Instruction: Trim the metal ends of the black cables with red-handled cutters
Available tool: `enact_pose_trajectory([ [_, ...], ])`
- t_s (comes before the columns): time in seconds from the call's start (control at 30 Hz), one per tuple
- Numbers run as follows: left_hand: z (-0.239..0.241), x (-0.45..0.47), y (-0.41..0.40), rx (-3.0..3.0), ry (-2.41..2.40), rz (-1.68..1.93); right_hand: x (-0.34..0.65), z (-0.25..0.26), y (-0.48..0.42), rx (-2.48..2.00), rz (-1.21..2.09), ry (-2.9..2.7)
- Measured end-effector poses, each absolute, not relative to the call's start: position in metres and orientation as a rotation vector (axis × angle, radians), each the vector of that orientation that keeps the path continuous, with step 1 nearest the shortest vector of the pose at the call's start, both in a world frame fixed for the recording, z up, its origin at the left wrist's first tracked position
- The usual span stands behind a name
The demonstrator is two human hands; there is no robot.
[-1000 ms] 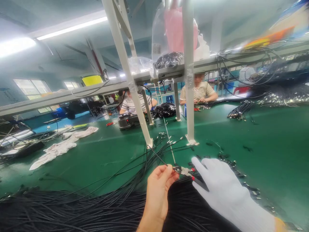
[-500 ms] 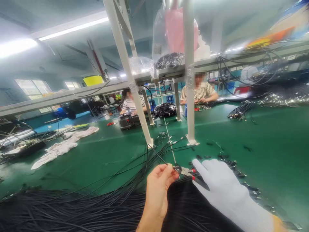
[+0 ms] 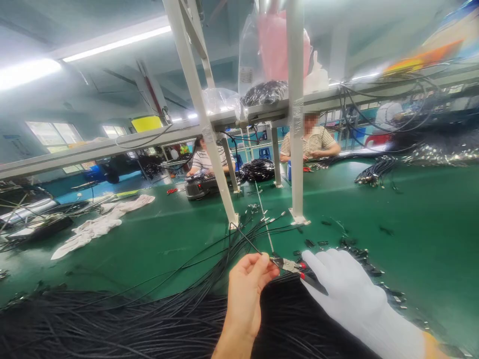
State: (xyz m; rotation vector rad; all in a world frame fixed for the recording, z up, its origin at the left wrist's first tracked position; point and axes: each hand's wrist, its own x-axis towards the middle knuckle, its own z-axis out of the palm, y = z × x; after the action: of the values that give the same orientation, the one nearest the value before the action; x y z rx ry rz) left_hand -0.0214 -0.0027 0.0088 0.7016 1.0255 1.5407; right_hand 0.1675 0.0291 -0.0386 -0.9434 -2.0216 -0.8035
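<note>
View: everything sits a tiny bit farther right than half a second ago; the left hand [image 3: 245, 291] and right hand [image 3: 346, 289] keep the same pose.
Left grip: thumb and finger pinched close on a black cable [image 3: 249, 242], whose end they cover.
Right grip: in a white glove, curled partway around the pliers, thumb and first finger apart; the palm side is hidden.
Pliers [image 3: 291, 266]: near, in the middle, between both hands; red shows on the handles, and the glove hides their ends. I cannot tell if the tips bite the cable.
Cable: slants from the fingers to the far left, then bends down.
Pile [image 3: 112, 324]: black cables, near left and middle, cut off below.
Bits [image 3: 370, 269]: small, black, just past the glove, too blurry to name.
Workers: two, far side; posts hide part of the left one [image 3: 198, 160] and right one [image 3: 322, 142].
</note>
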Motion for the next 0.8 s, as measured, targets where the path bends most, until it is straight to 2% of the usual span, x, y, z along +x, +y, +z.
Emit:
enact_pose_trajectory([
  [0.2, 0.011, -0.022, -0.003, 0.678, 1.004, 1.519, 0.166, -0.040, 0.028, -0.899, -0.816, -1.985],
  [0.4, 0.011, -0.021, -0.003, 0.720, 1.006, 1.527, 0.165, -0.048, 0.028, -0.947, -0.616, -2.037],
  [0.8, 0.008, -0.018, -0.003, 0.717, 1.053, 1.615, 0.158, -0.037, 0.020, -1.051, -0.853, -1.944],
])
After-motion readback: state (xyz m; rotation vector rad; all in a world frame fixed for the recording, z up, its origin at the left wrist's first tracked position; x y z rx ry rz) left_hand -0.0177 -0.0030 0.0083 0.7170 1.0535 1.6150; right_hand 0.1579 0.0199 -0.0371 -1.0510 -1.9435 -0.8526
